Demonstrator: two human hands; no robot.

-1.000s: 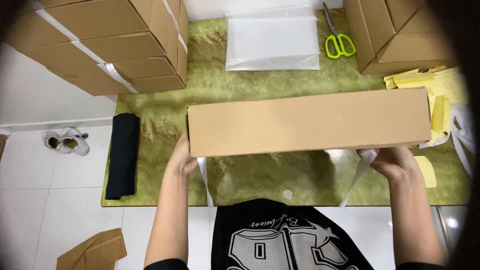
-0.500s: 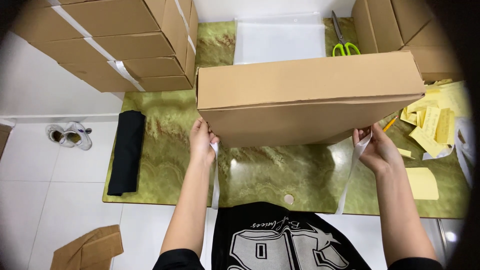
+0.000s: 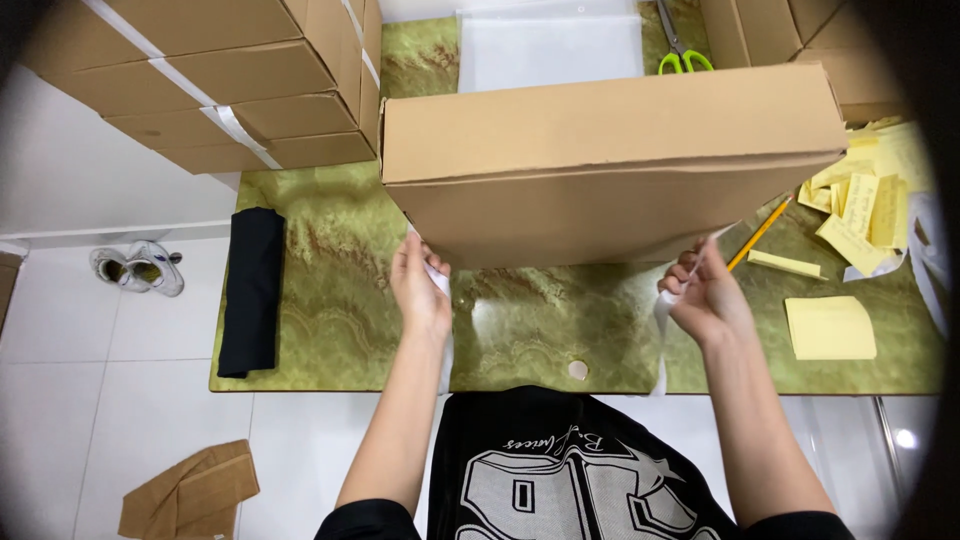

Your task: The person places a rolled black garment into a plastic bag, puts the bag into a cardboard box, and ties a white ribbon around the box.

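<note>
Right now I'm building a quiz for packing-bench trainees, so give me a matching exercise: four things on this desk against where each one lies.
Things:
1. scissors
2. folded black cloth
3. pencil
4. cardboard box

Places:
A. left end of the desk
B. tilted between both hands
C. far edge, green handles toward the box
D. right of the box, by the yellow slips

Pairs: 1-C, 2-A, 3-D, 4-B
</note>
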